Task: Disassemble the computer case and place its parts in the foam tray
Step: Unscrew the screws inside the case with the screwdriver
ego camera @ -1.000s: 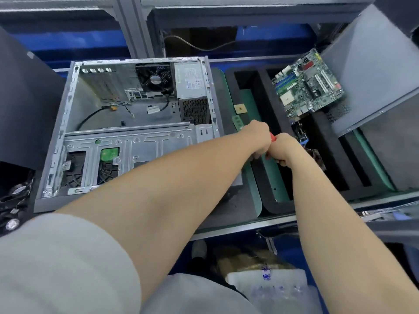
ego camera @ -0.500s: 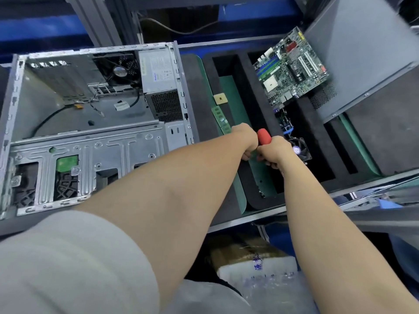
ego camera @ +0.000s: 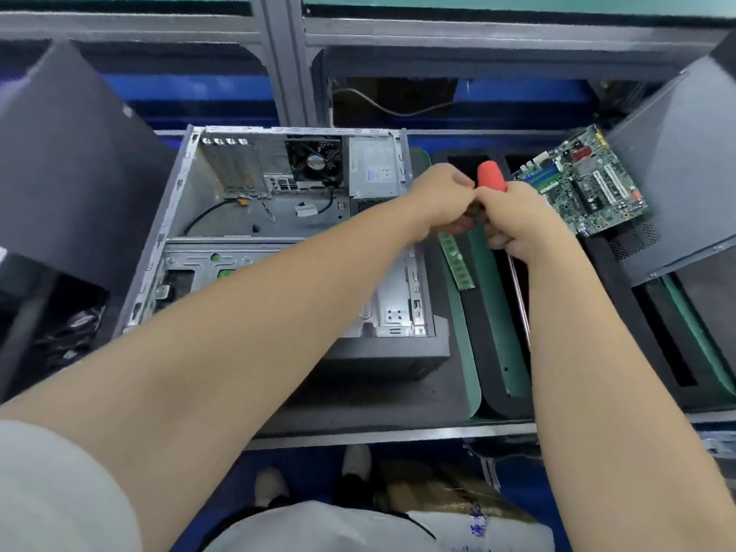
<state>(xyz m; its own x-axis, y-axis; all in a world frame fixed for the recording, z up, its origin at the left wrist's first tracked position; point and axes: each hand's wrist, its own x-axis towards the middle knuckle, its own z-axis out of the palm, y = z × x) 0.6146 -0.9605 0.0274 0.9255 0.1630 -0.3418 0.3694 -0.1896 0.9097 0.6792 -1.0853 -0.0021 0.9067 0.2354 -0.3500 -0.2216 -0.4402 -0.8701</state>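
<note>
The open grey computer case [ego camera: 255,217] lies on its side at the left, with a fan [ego camera: 314,161] and a power supply [ego camera: 374,165] still inside at its far end. Right of it sits the black foam tray [ego camera: 494,392]. A RAM stick [ego camera: 457,260] lies in a green-lined slot, and the motherboard [ego camera: 585,185] leans in a far slot. My right hand [ego camera: 517,217] is shut on a red-handled screwdriver [ego camera: 490,177], its shaft pointing down toward me. My left hand [ego camera: 442,201] meets it above the tray, fingers curled on something small that I cannot make out.
A dark side panel [ego camera: 677,165] leans at the right over the tray. Another dark panel [ego camera: 59,165] stands at the left beside the case. A metal frame post [ego camera: 278,61] rises behind. Bags and shoes lie below the bench edge [ego camera: 398,436].
Both hands have risen from the tray's near slots to above its far end, keeping together. The screwdriver's red handle now stands out above my right fist.
</note>
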